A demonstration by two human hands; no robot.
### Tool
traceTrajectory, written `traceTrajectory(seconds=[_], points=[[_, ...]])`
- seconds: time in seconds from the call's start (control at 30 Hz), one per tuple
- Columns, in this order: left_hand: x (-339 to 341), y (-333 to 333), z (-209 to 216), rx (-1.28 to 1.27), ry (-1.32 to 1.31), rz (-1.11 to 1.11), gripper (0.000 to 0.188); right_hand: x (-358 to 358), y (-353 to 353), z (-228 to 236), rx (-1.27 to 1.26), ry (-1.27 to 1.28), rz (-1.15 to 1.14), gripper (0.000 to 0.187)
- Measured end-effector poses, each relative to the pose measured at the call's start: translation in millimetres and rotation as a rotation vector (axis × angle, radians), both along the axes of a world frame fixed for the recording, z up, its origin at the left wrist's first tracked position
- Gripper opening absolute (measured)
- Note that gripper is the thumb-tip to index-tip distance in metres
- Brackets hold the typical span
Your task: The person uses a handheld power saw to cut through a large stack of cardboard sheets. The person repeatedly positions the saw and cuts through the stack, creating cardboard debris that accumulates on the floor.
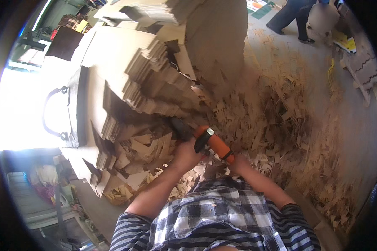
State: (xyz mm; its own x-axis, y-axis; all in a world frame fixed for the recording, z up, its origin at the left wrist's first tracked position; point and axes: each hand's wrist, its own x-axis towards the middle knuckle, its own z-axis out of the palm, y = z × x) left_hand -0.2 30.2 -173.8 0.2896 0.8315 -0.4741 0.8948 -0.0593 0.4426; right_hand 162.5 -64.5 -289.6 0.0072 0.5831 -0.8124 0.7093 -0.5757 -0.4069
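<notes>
An orange and black handheld power tool (217,144) is in both my hands, in front of my checked apron. My left hand (190,153) is closed around its front part, near the dark head. The right hand (239,162) wraps round the rear end of the orange body; its fingers are partly hidden. The tool's dark head points up and left at the lower edges of a tall stack of die-cut cardboard sheets (148,90), where shadow hides any contact. Loose cardboard scraps (148,148) lie just left of the tool.
A dark block with a curved handle (77,108) sits on the stack's left side. Cardboard offcuts (280,121) cover much of the floor to the right. A person in dark trousers (293,19) is at the far right, near more cardboard pieces (360,69).
</notes>
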Motion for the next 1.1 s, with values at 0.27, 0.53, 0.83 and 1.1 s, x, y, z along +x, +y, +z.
traceTrajectory(seconds=[0.27, 0.53, 0.83, 1.1], points=[[-4, 11, -37, -0.102, 0.114, 0.000, 0.040, -5, -17, -54, 0.186, 0.106, -0.057, 0.028], [19, 24, -36, -0.068, 0.212, -0.002, 0.036, -3, -3, -57, 0.147, 0.082, -0.078, 0.027], [9, 14, -63, -0.108, 0.135, 0.069, 0.034, 2, 0, -95, 0.119, 0.051, -0.026, 0.024], [8, 8, -74, -0.121, 0.125, 0.029, 0.034, 3, -13, -108, 0.128, 0.035, -0.060, 0.025]])
